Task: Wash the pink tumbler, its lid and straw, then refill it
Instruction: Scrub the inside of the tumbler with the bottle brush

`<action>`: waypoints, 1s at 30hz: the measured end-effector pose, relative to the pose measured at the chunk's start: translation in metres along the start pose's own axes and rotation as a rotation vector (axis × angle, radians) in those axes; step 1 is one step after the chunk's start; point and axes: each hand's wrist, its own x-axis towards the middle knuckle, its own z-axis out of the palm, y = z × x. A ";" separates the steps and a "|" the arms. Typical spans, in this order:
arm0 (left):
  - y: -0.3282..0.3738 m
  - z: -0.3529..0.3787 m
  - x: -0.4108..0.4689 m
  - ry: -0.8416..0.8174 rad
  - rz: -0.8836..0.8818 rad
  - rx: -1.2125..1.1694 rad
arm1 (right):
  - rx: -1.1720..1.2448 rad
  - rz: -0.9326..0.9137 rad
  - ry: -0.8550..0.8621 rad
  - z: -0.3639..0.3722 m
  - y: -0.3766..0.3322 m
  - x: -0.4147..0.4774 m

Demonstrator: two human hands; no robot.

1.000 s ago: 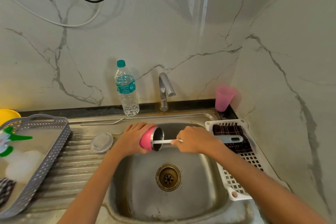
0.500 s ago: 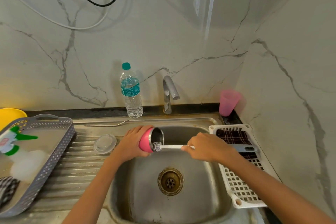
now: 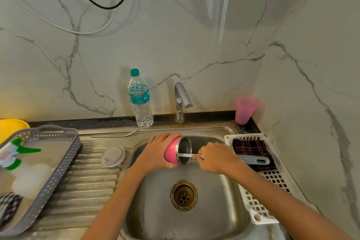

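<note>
My left hand [image 3: 155,152] grips the pink tumbler [image 3: 171,153], held sideways over the sink with its steel mouth facing right. My right hand [image 3: 214,157] holds the thin white handle of a bottle brush [image 3: 188,155]; its head is hidden inside the tumbler. The clear round lid [image 3: 113,156] lies on the ribbed drainboard left of the basin. A bent metal straw [image 3: 115,135] rests along the back ledge of the sink.
The tap [image 3: 181,101] and a water bottle [image 3: 140,100] stand behind the sink basin [image 3: 214,210]. A pink cup [image 3: 245,110] sits in the back right corner. A white rack [image 3: 259,210] with a checked cloth and a grey brush is on the right, a grey tray [image 3: 58,171] on the left.
The brush head, half a second ago at the tumbler's mouth, is now pushed inside. The view has shifted slightly; my left hand keeps its grip.
</note>
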 end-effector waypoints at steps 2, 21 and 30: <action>0.001 0.001 0.001 0.004 -0.008 -0.007 | 0.012 -0.003 0.010 0.001 0.000 0.002; -0.011 -0.006 -0.005 -0.035 -0.022 0.016 | -0.059 0.029 0.060 0.000 0.015 -0.008; -0.022 -0.006 -0.014 -0.051 -0.065 0.018 | -0.032 0.054 0.131 -0.002 0.026 -0.008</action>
